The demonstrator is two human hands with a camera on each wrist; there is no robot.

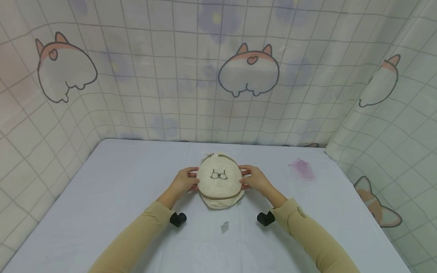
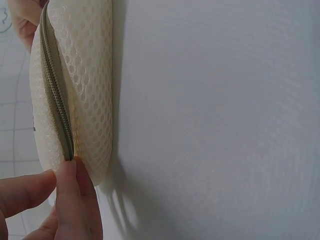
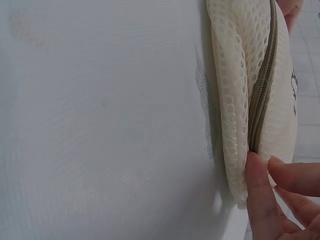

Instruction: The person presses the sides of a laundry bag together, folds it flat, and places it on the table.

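Observation:
A round cream mesh laundry bag [image 1: 218, 186] with a line drawing like a pair of glasses on its top rests on the white table. My left hand [image 1: 183, 181] pinches its left edge between thumb and fingers. Opposite it, my right hand [image 1: 256, 179] pinches the right edge. In the left wrist view a zipper [image 2: 56, 90] runs along the bag's side down to the fingertips [image 2: 67, 170], its teeth closed there. The right wrist view shows the zipper [image 3: 262, 102] curving down to the right fingertips [image 3: 256, 162], the mesh beside it sagging in folds.
The white tabletop [image 1: 112, 201] spreads around the bag, with a grey patch [image 1: 224, 227] in front and a pink stain [image 1: 303, 169] at the right. A grid-patterned curtain [image 1: 153, 76] hangs behind and at both sides. Black wrist devices [image 1: 178, 219] sit below both sleeves.

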